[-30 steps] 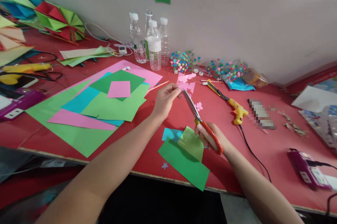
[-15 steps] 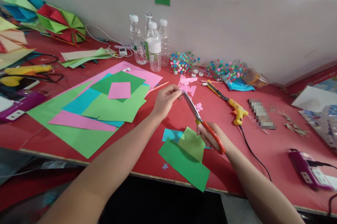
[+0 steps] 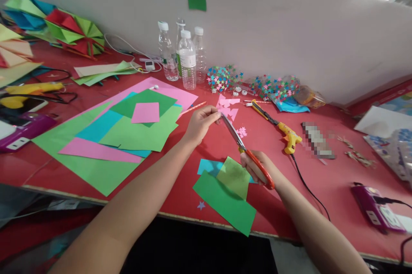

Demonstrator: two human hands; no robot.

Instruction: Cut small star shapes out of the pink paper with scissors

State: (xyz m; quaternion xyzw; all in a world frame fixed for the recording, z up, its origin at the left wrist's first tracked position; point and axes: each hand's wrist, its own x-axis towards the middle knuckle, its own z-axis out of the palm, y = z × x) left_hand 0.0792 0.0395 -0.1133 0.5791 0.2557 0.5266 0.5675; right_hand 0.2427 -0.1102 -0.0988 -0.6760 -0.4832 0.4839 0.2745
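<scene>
In my right hand [image 3: 257, 167] is a pair of scissors [image 3: 236, 137] with red-orange handles, its blades angled up and left. The blade tips reach the pinched fingers of my left hand [image 3: 204, 124]. Whatever those fingertips hold is too small or too hidden to make out. Just behind the tips lie pink paper scraps [image 3: 229, 104], and small pink cut-outs [image 3: 241, 132] rest beside the blades. Below my hands, a green paper sheet [image 3: 225, 205], an olive-green piece [image 3: 233, 175] and a blue piece [image 3: 207, 166] overlap near the table's front edge.
Large coloured sheets [image 3: 106, 171] spread at left. Plastic bottles [image 3: 188, 61] stand by the wall, near bags of coloured stars [image 3: 273, 87]. At right are a yellow glue gun [image 3: 291, 137] with a cord, a utility knife [image 3: 260, 110] and a purple power strip [image 3: 373, 207].
The view has shifted slightly. My hands and the scissors keep nearly the same pose, with the blades a little closer together at the left fingertips.
</scene>
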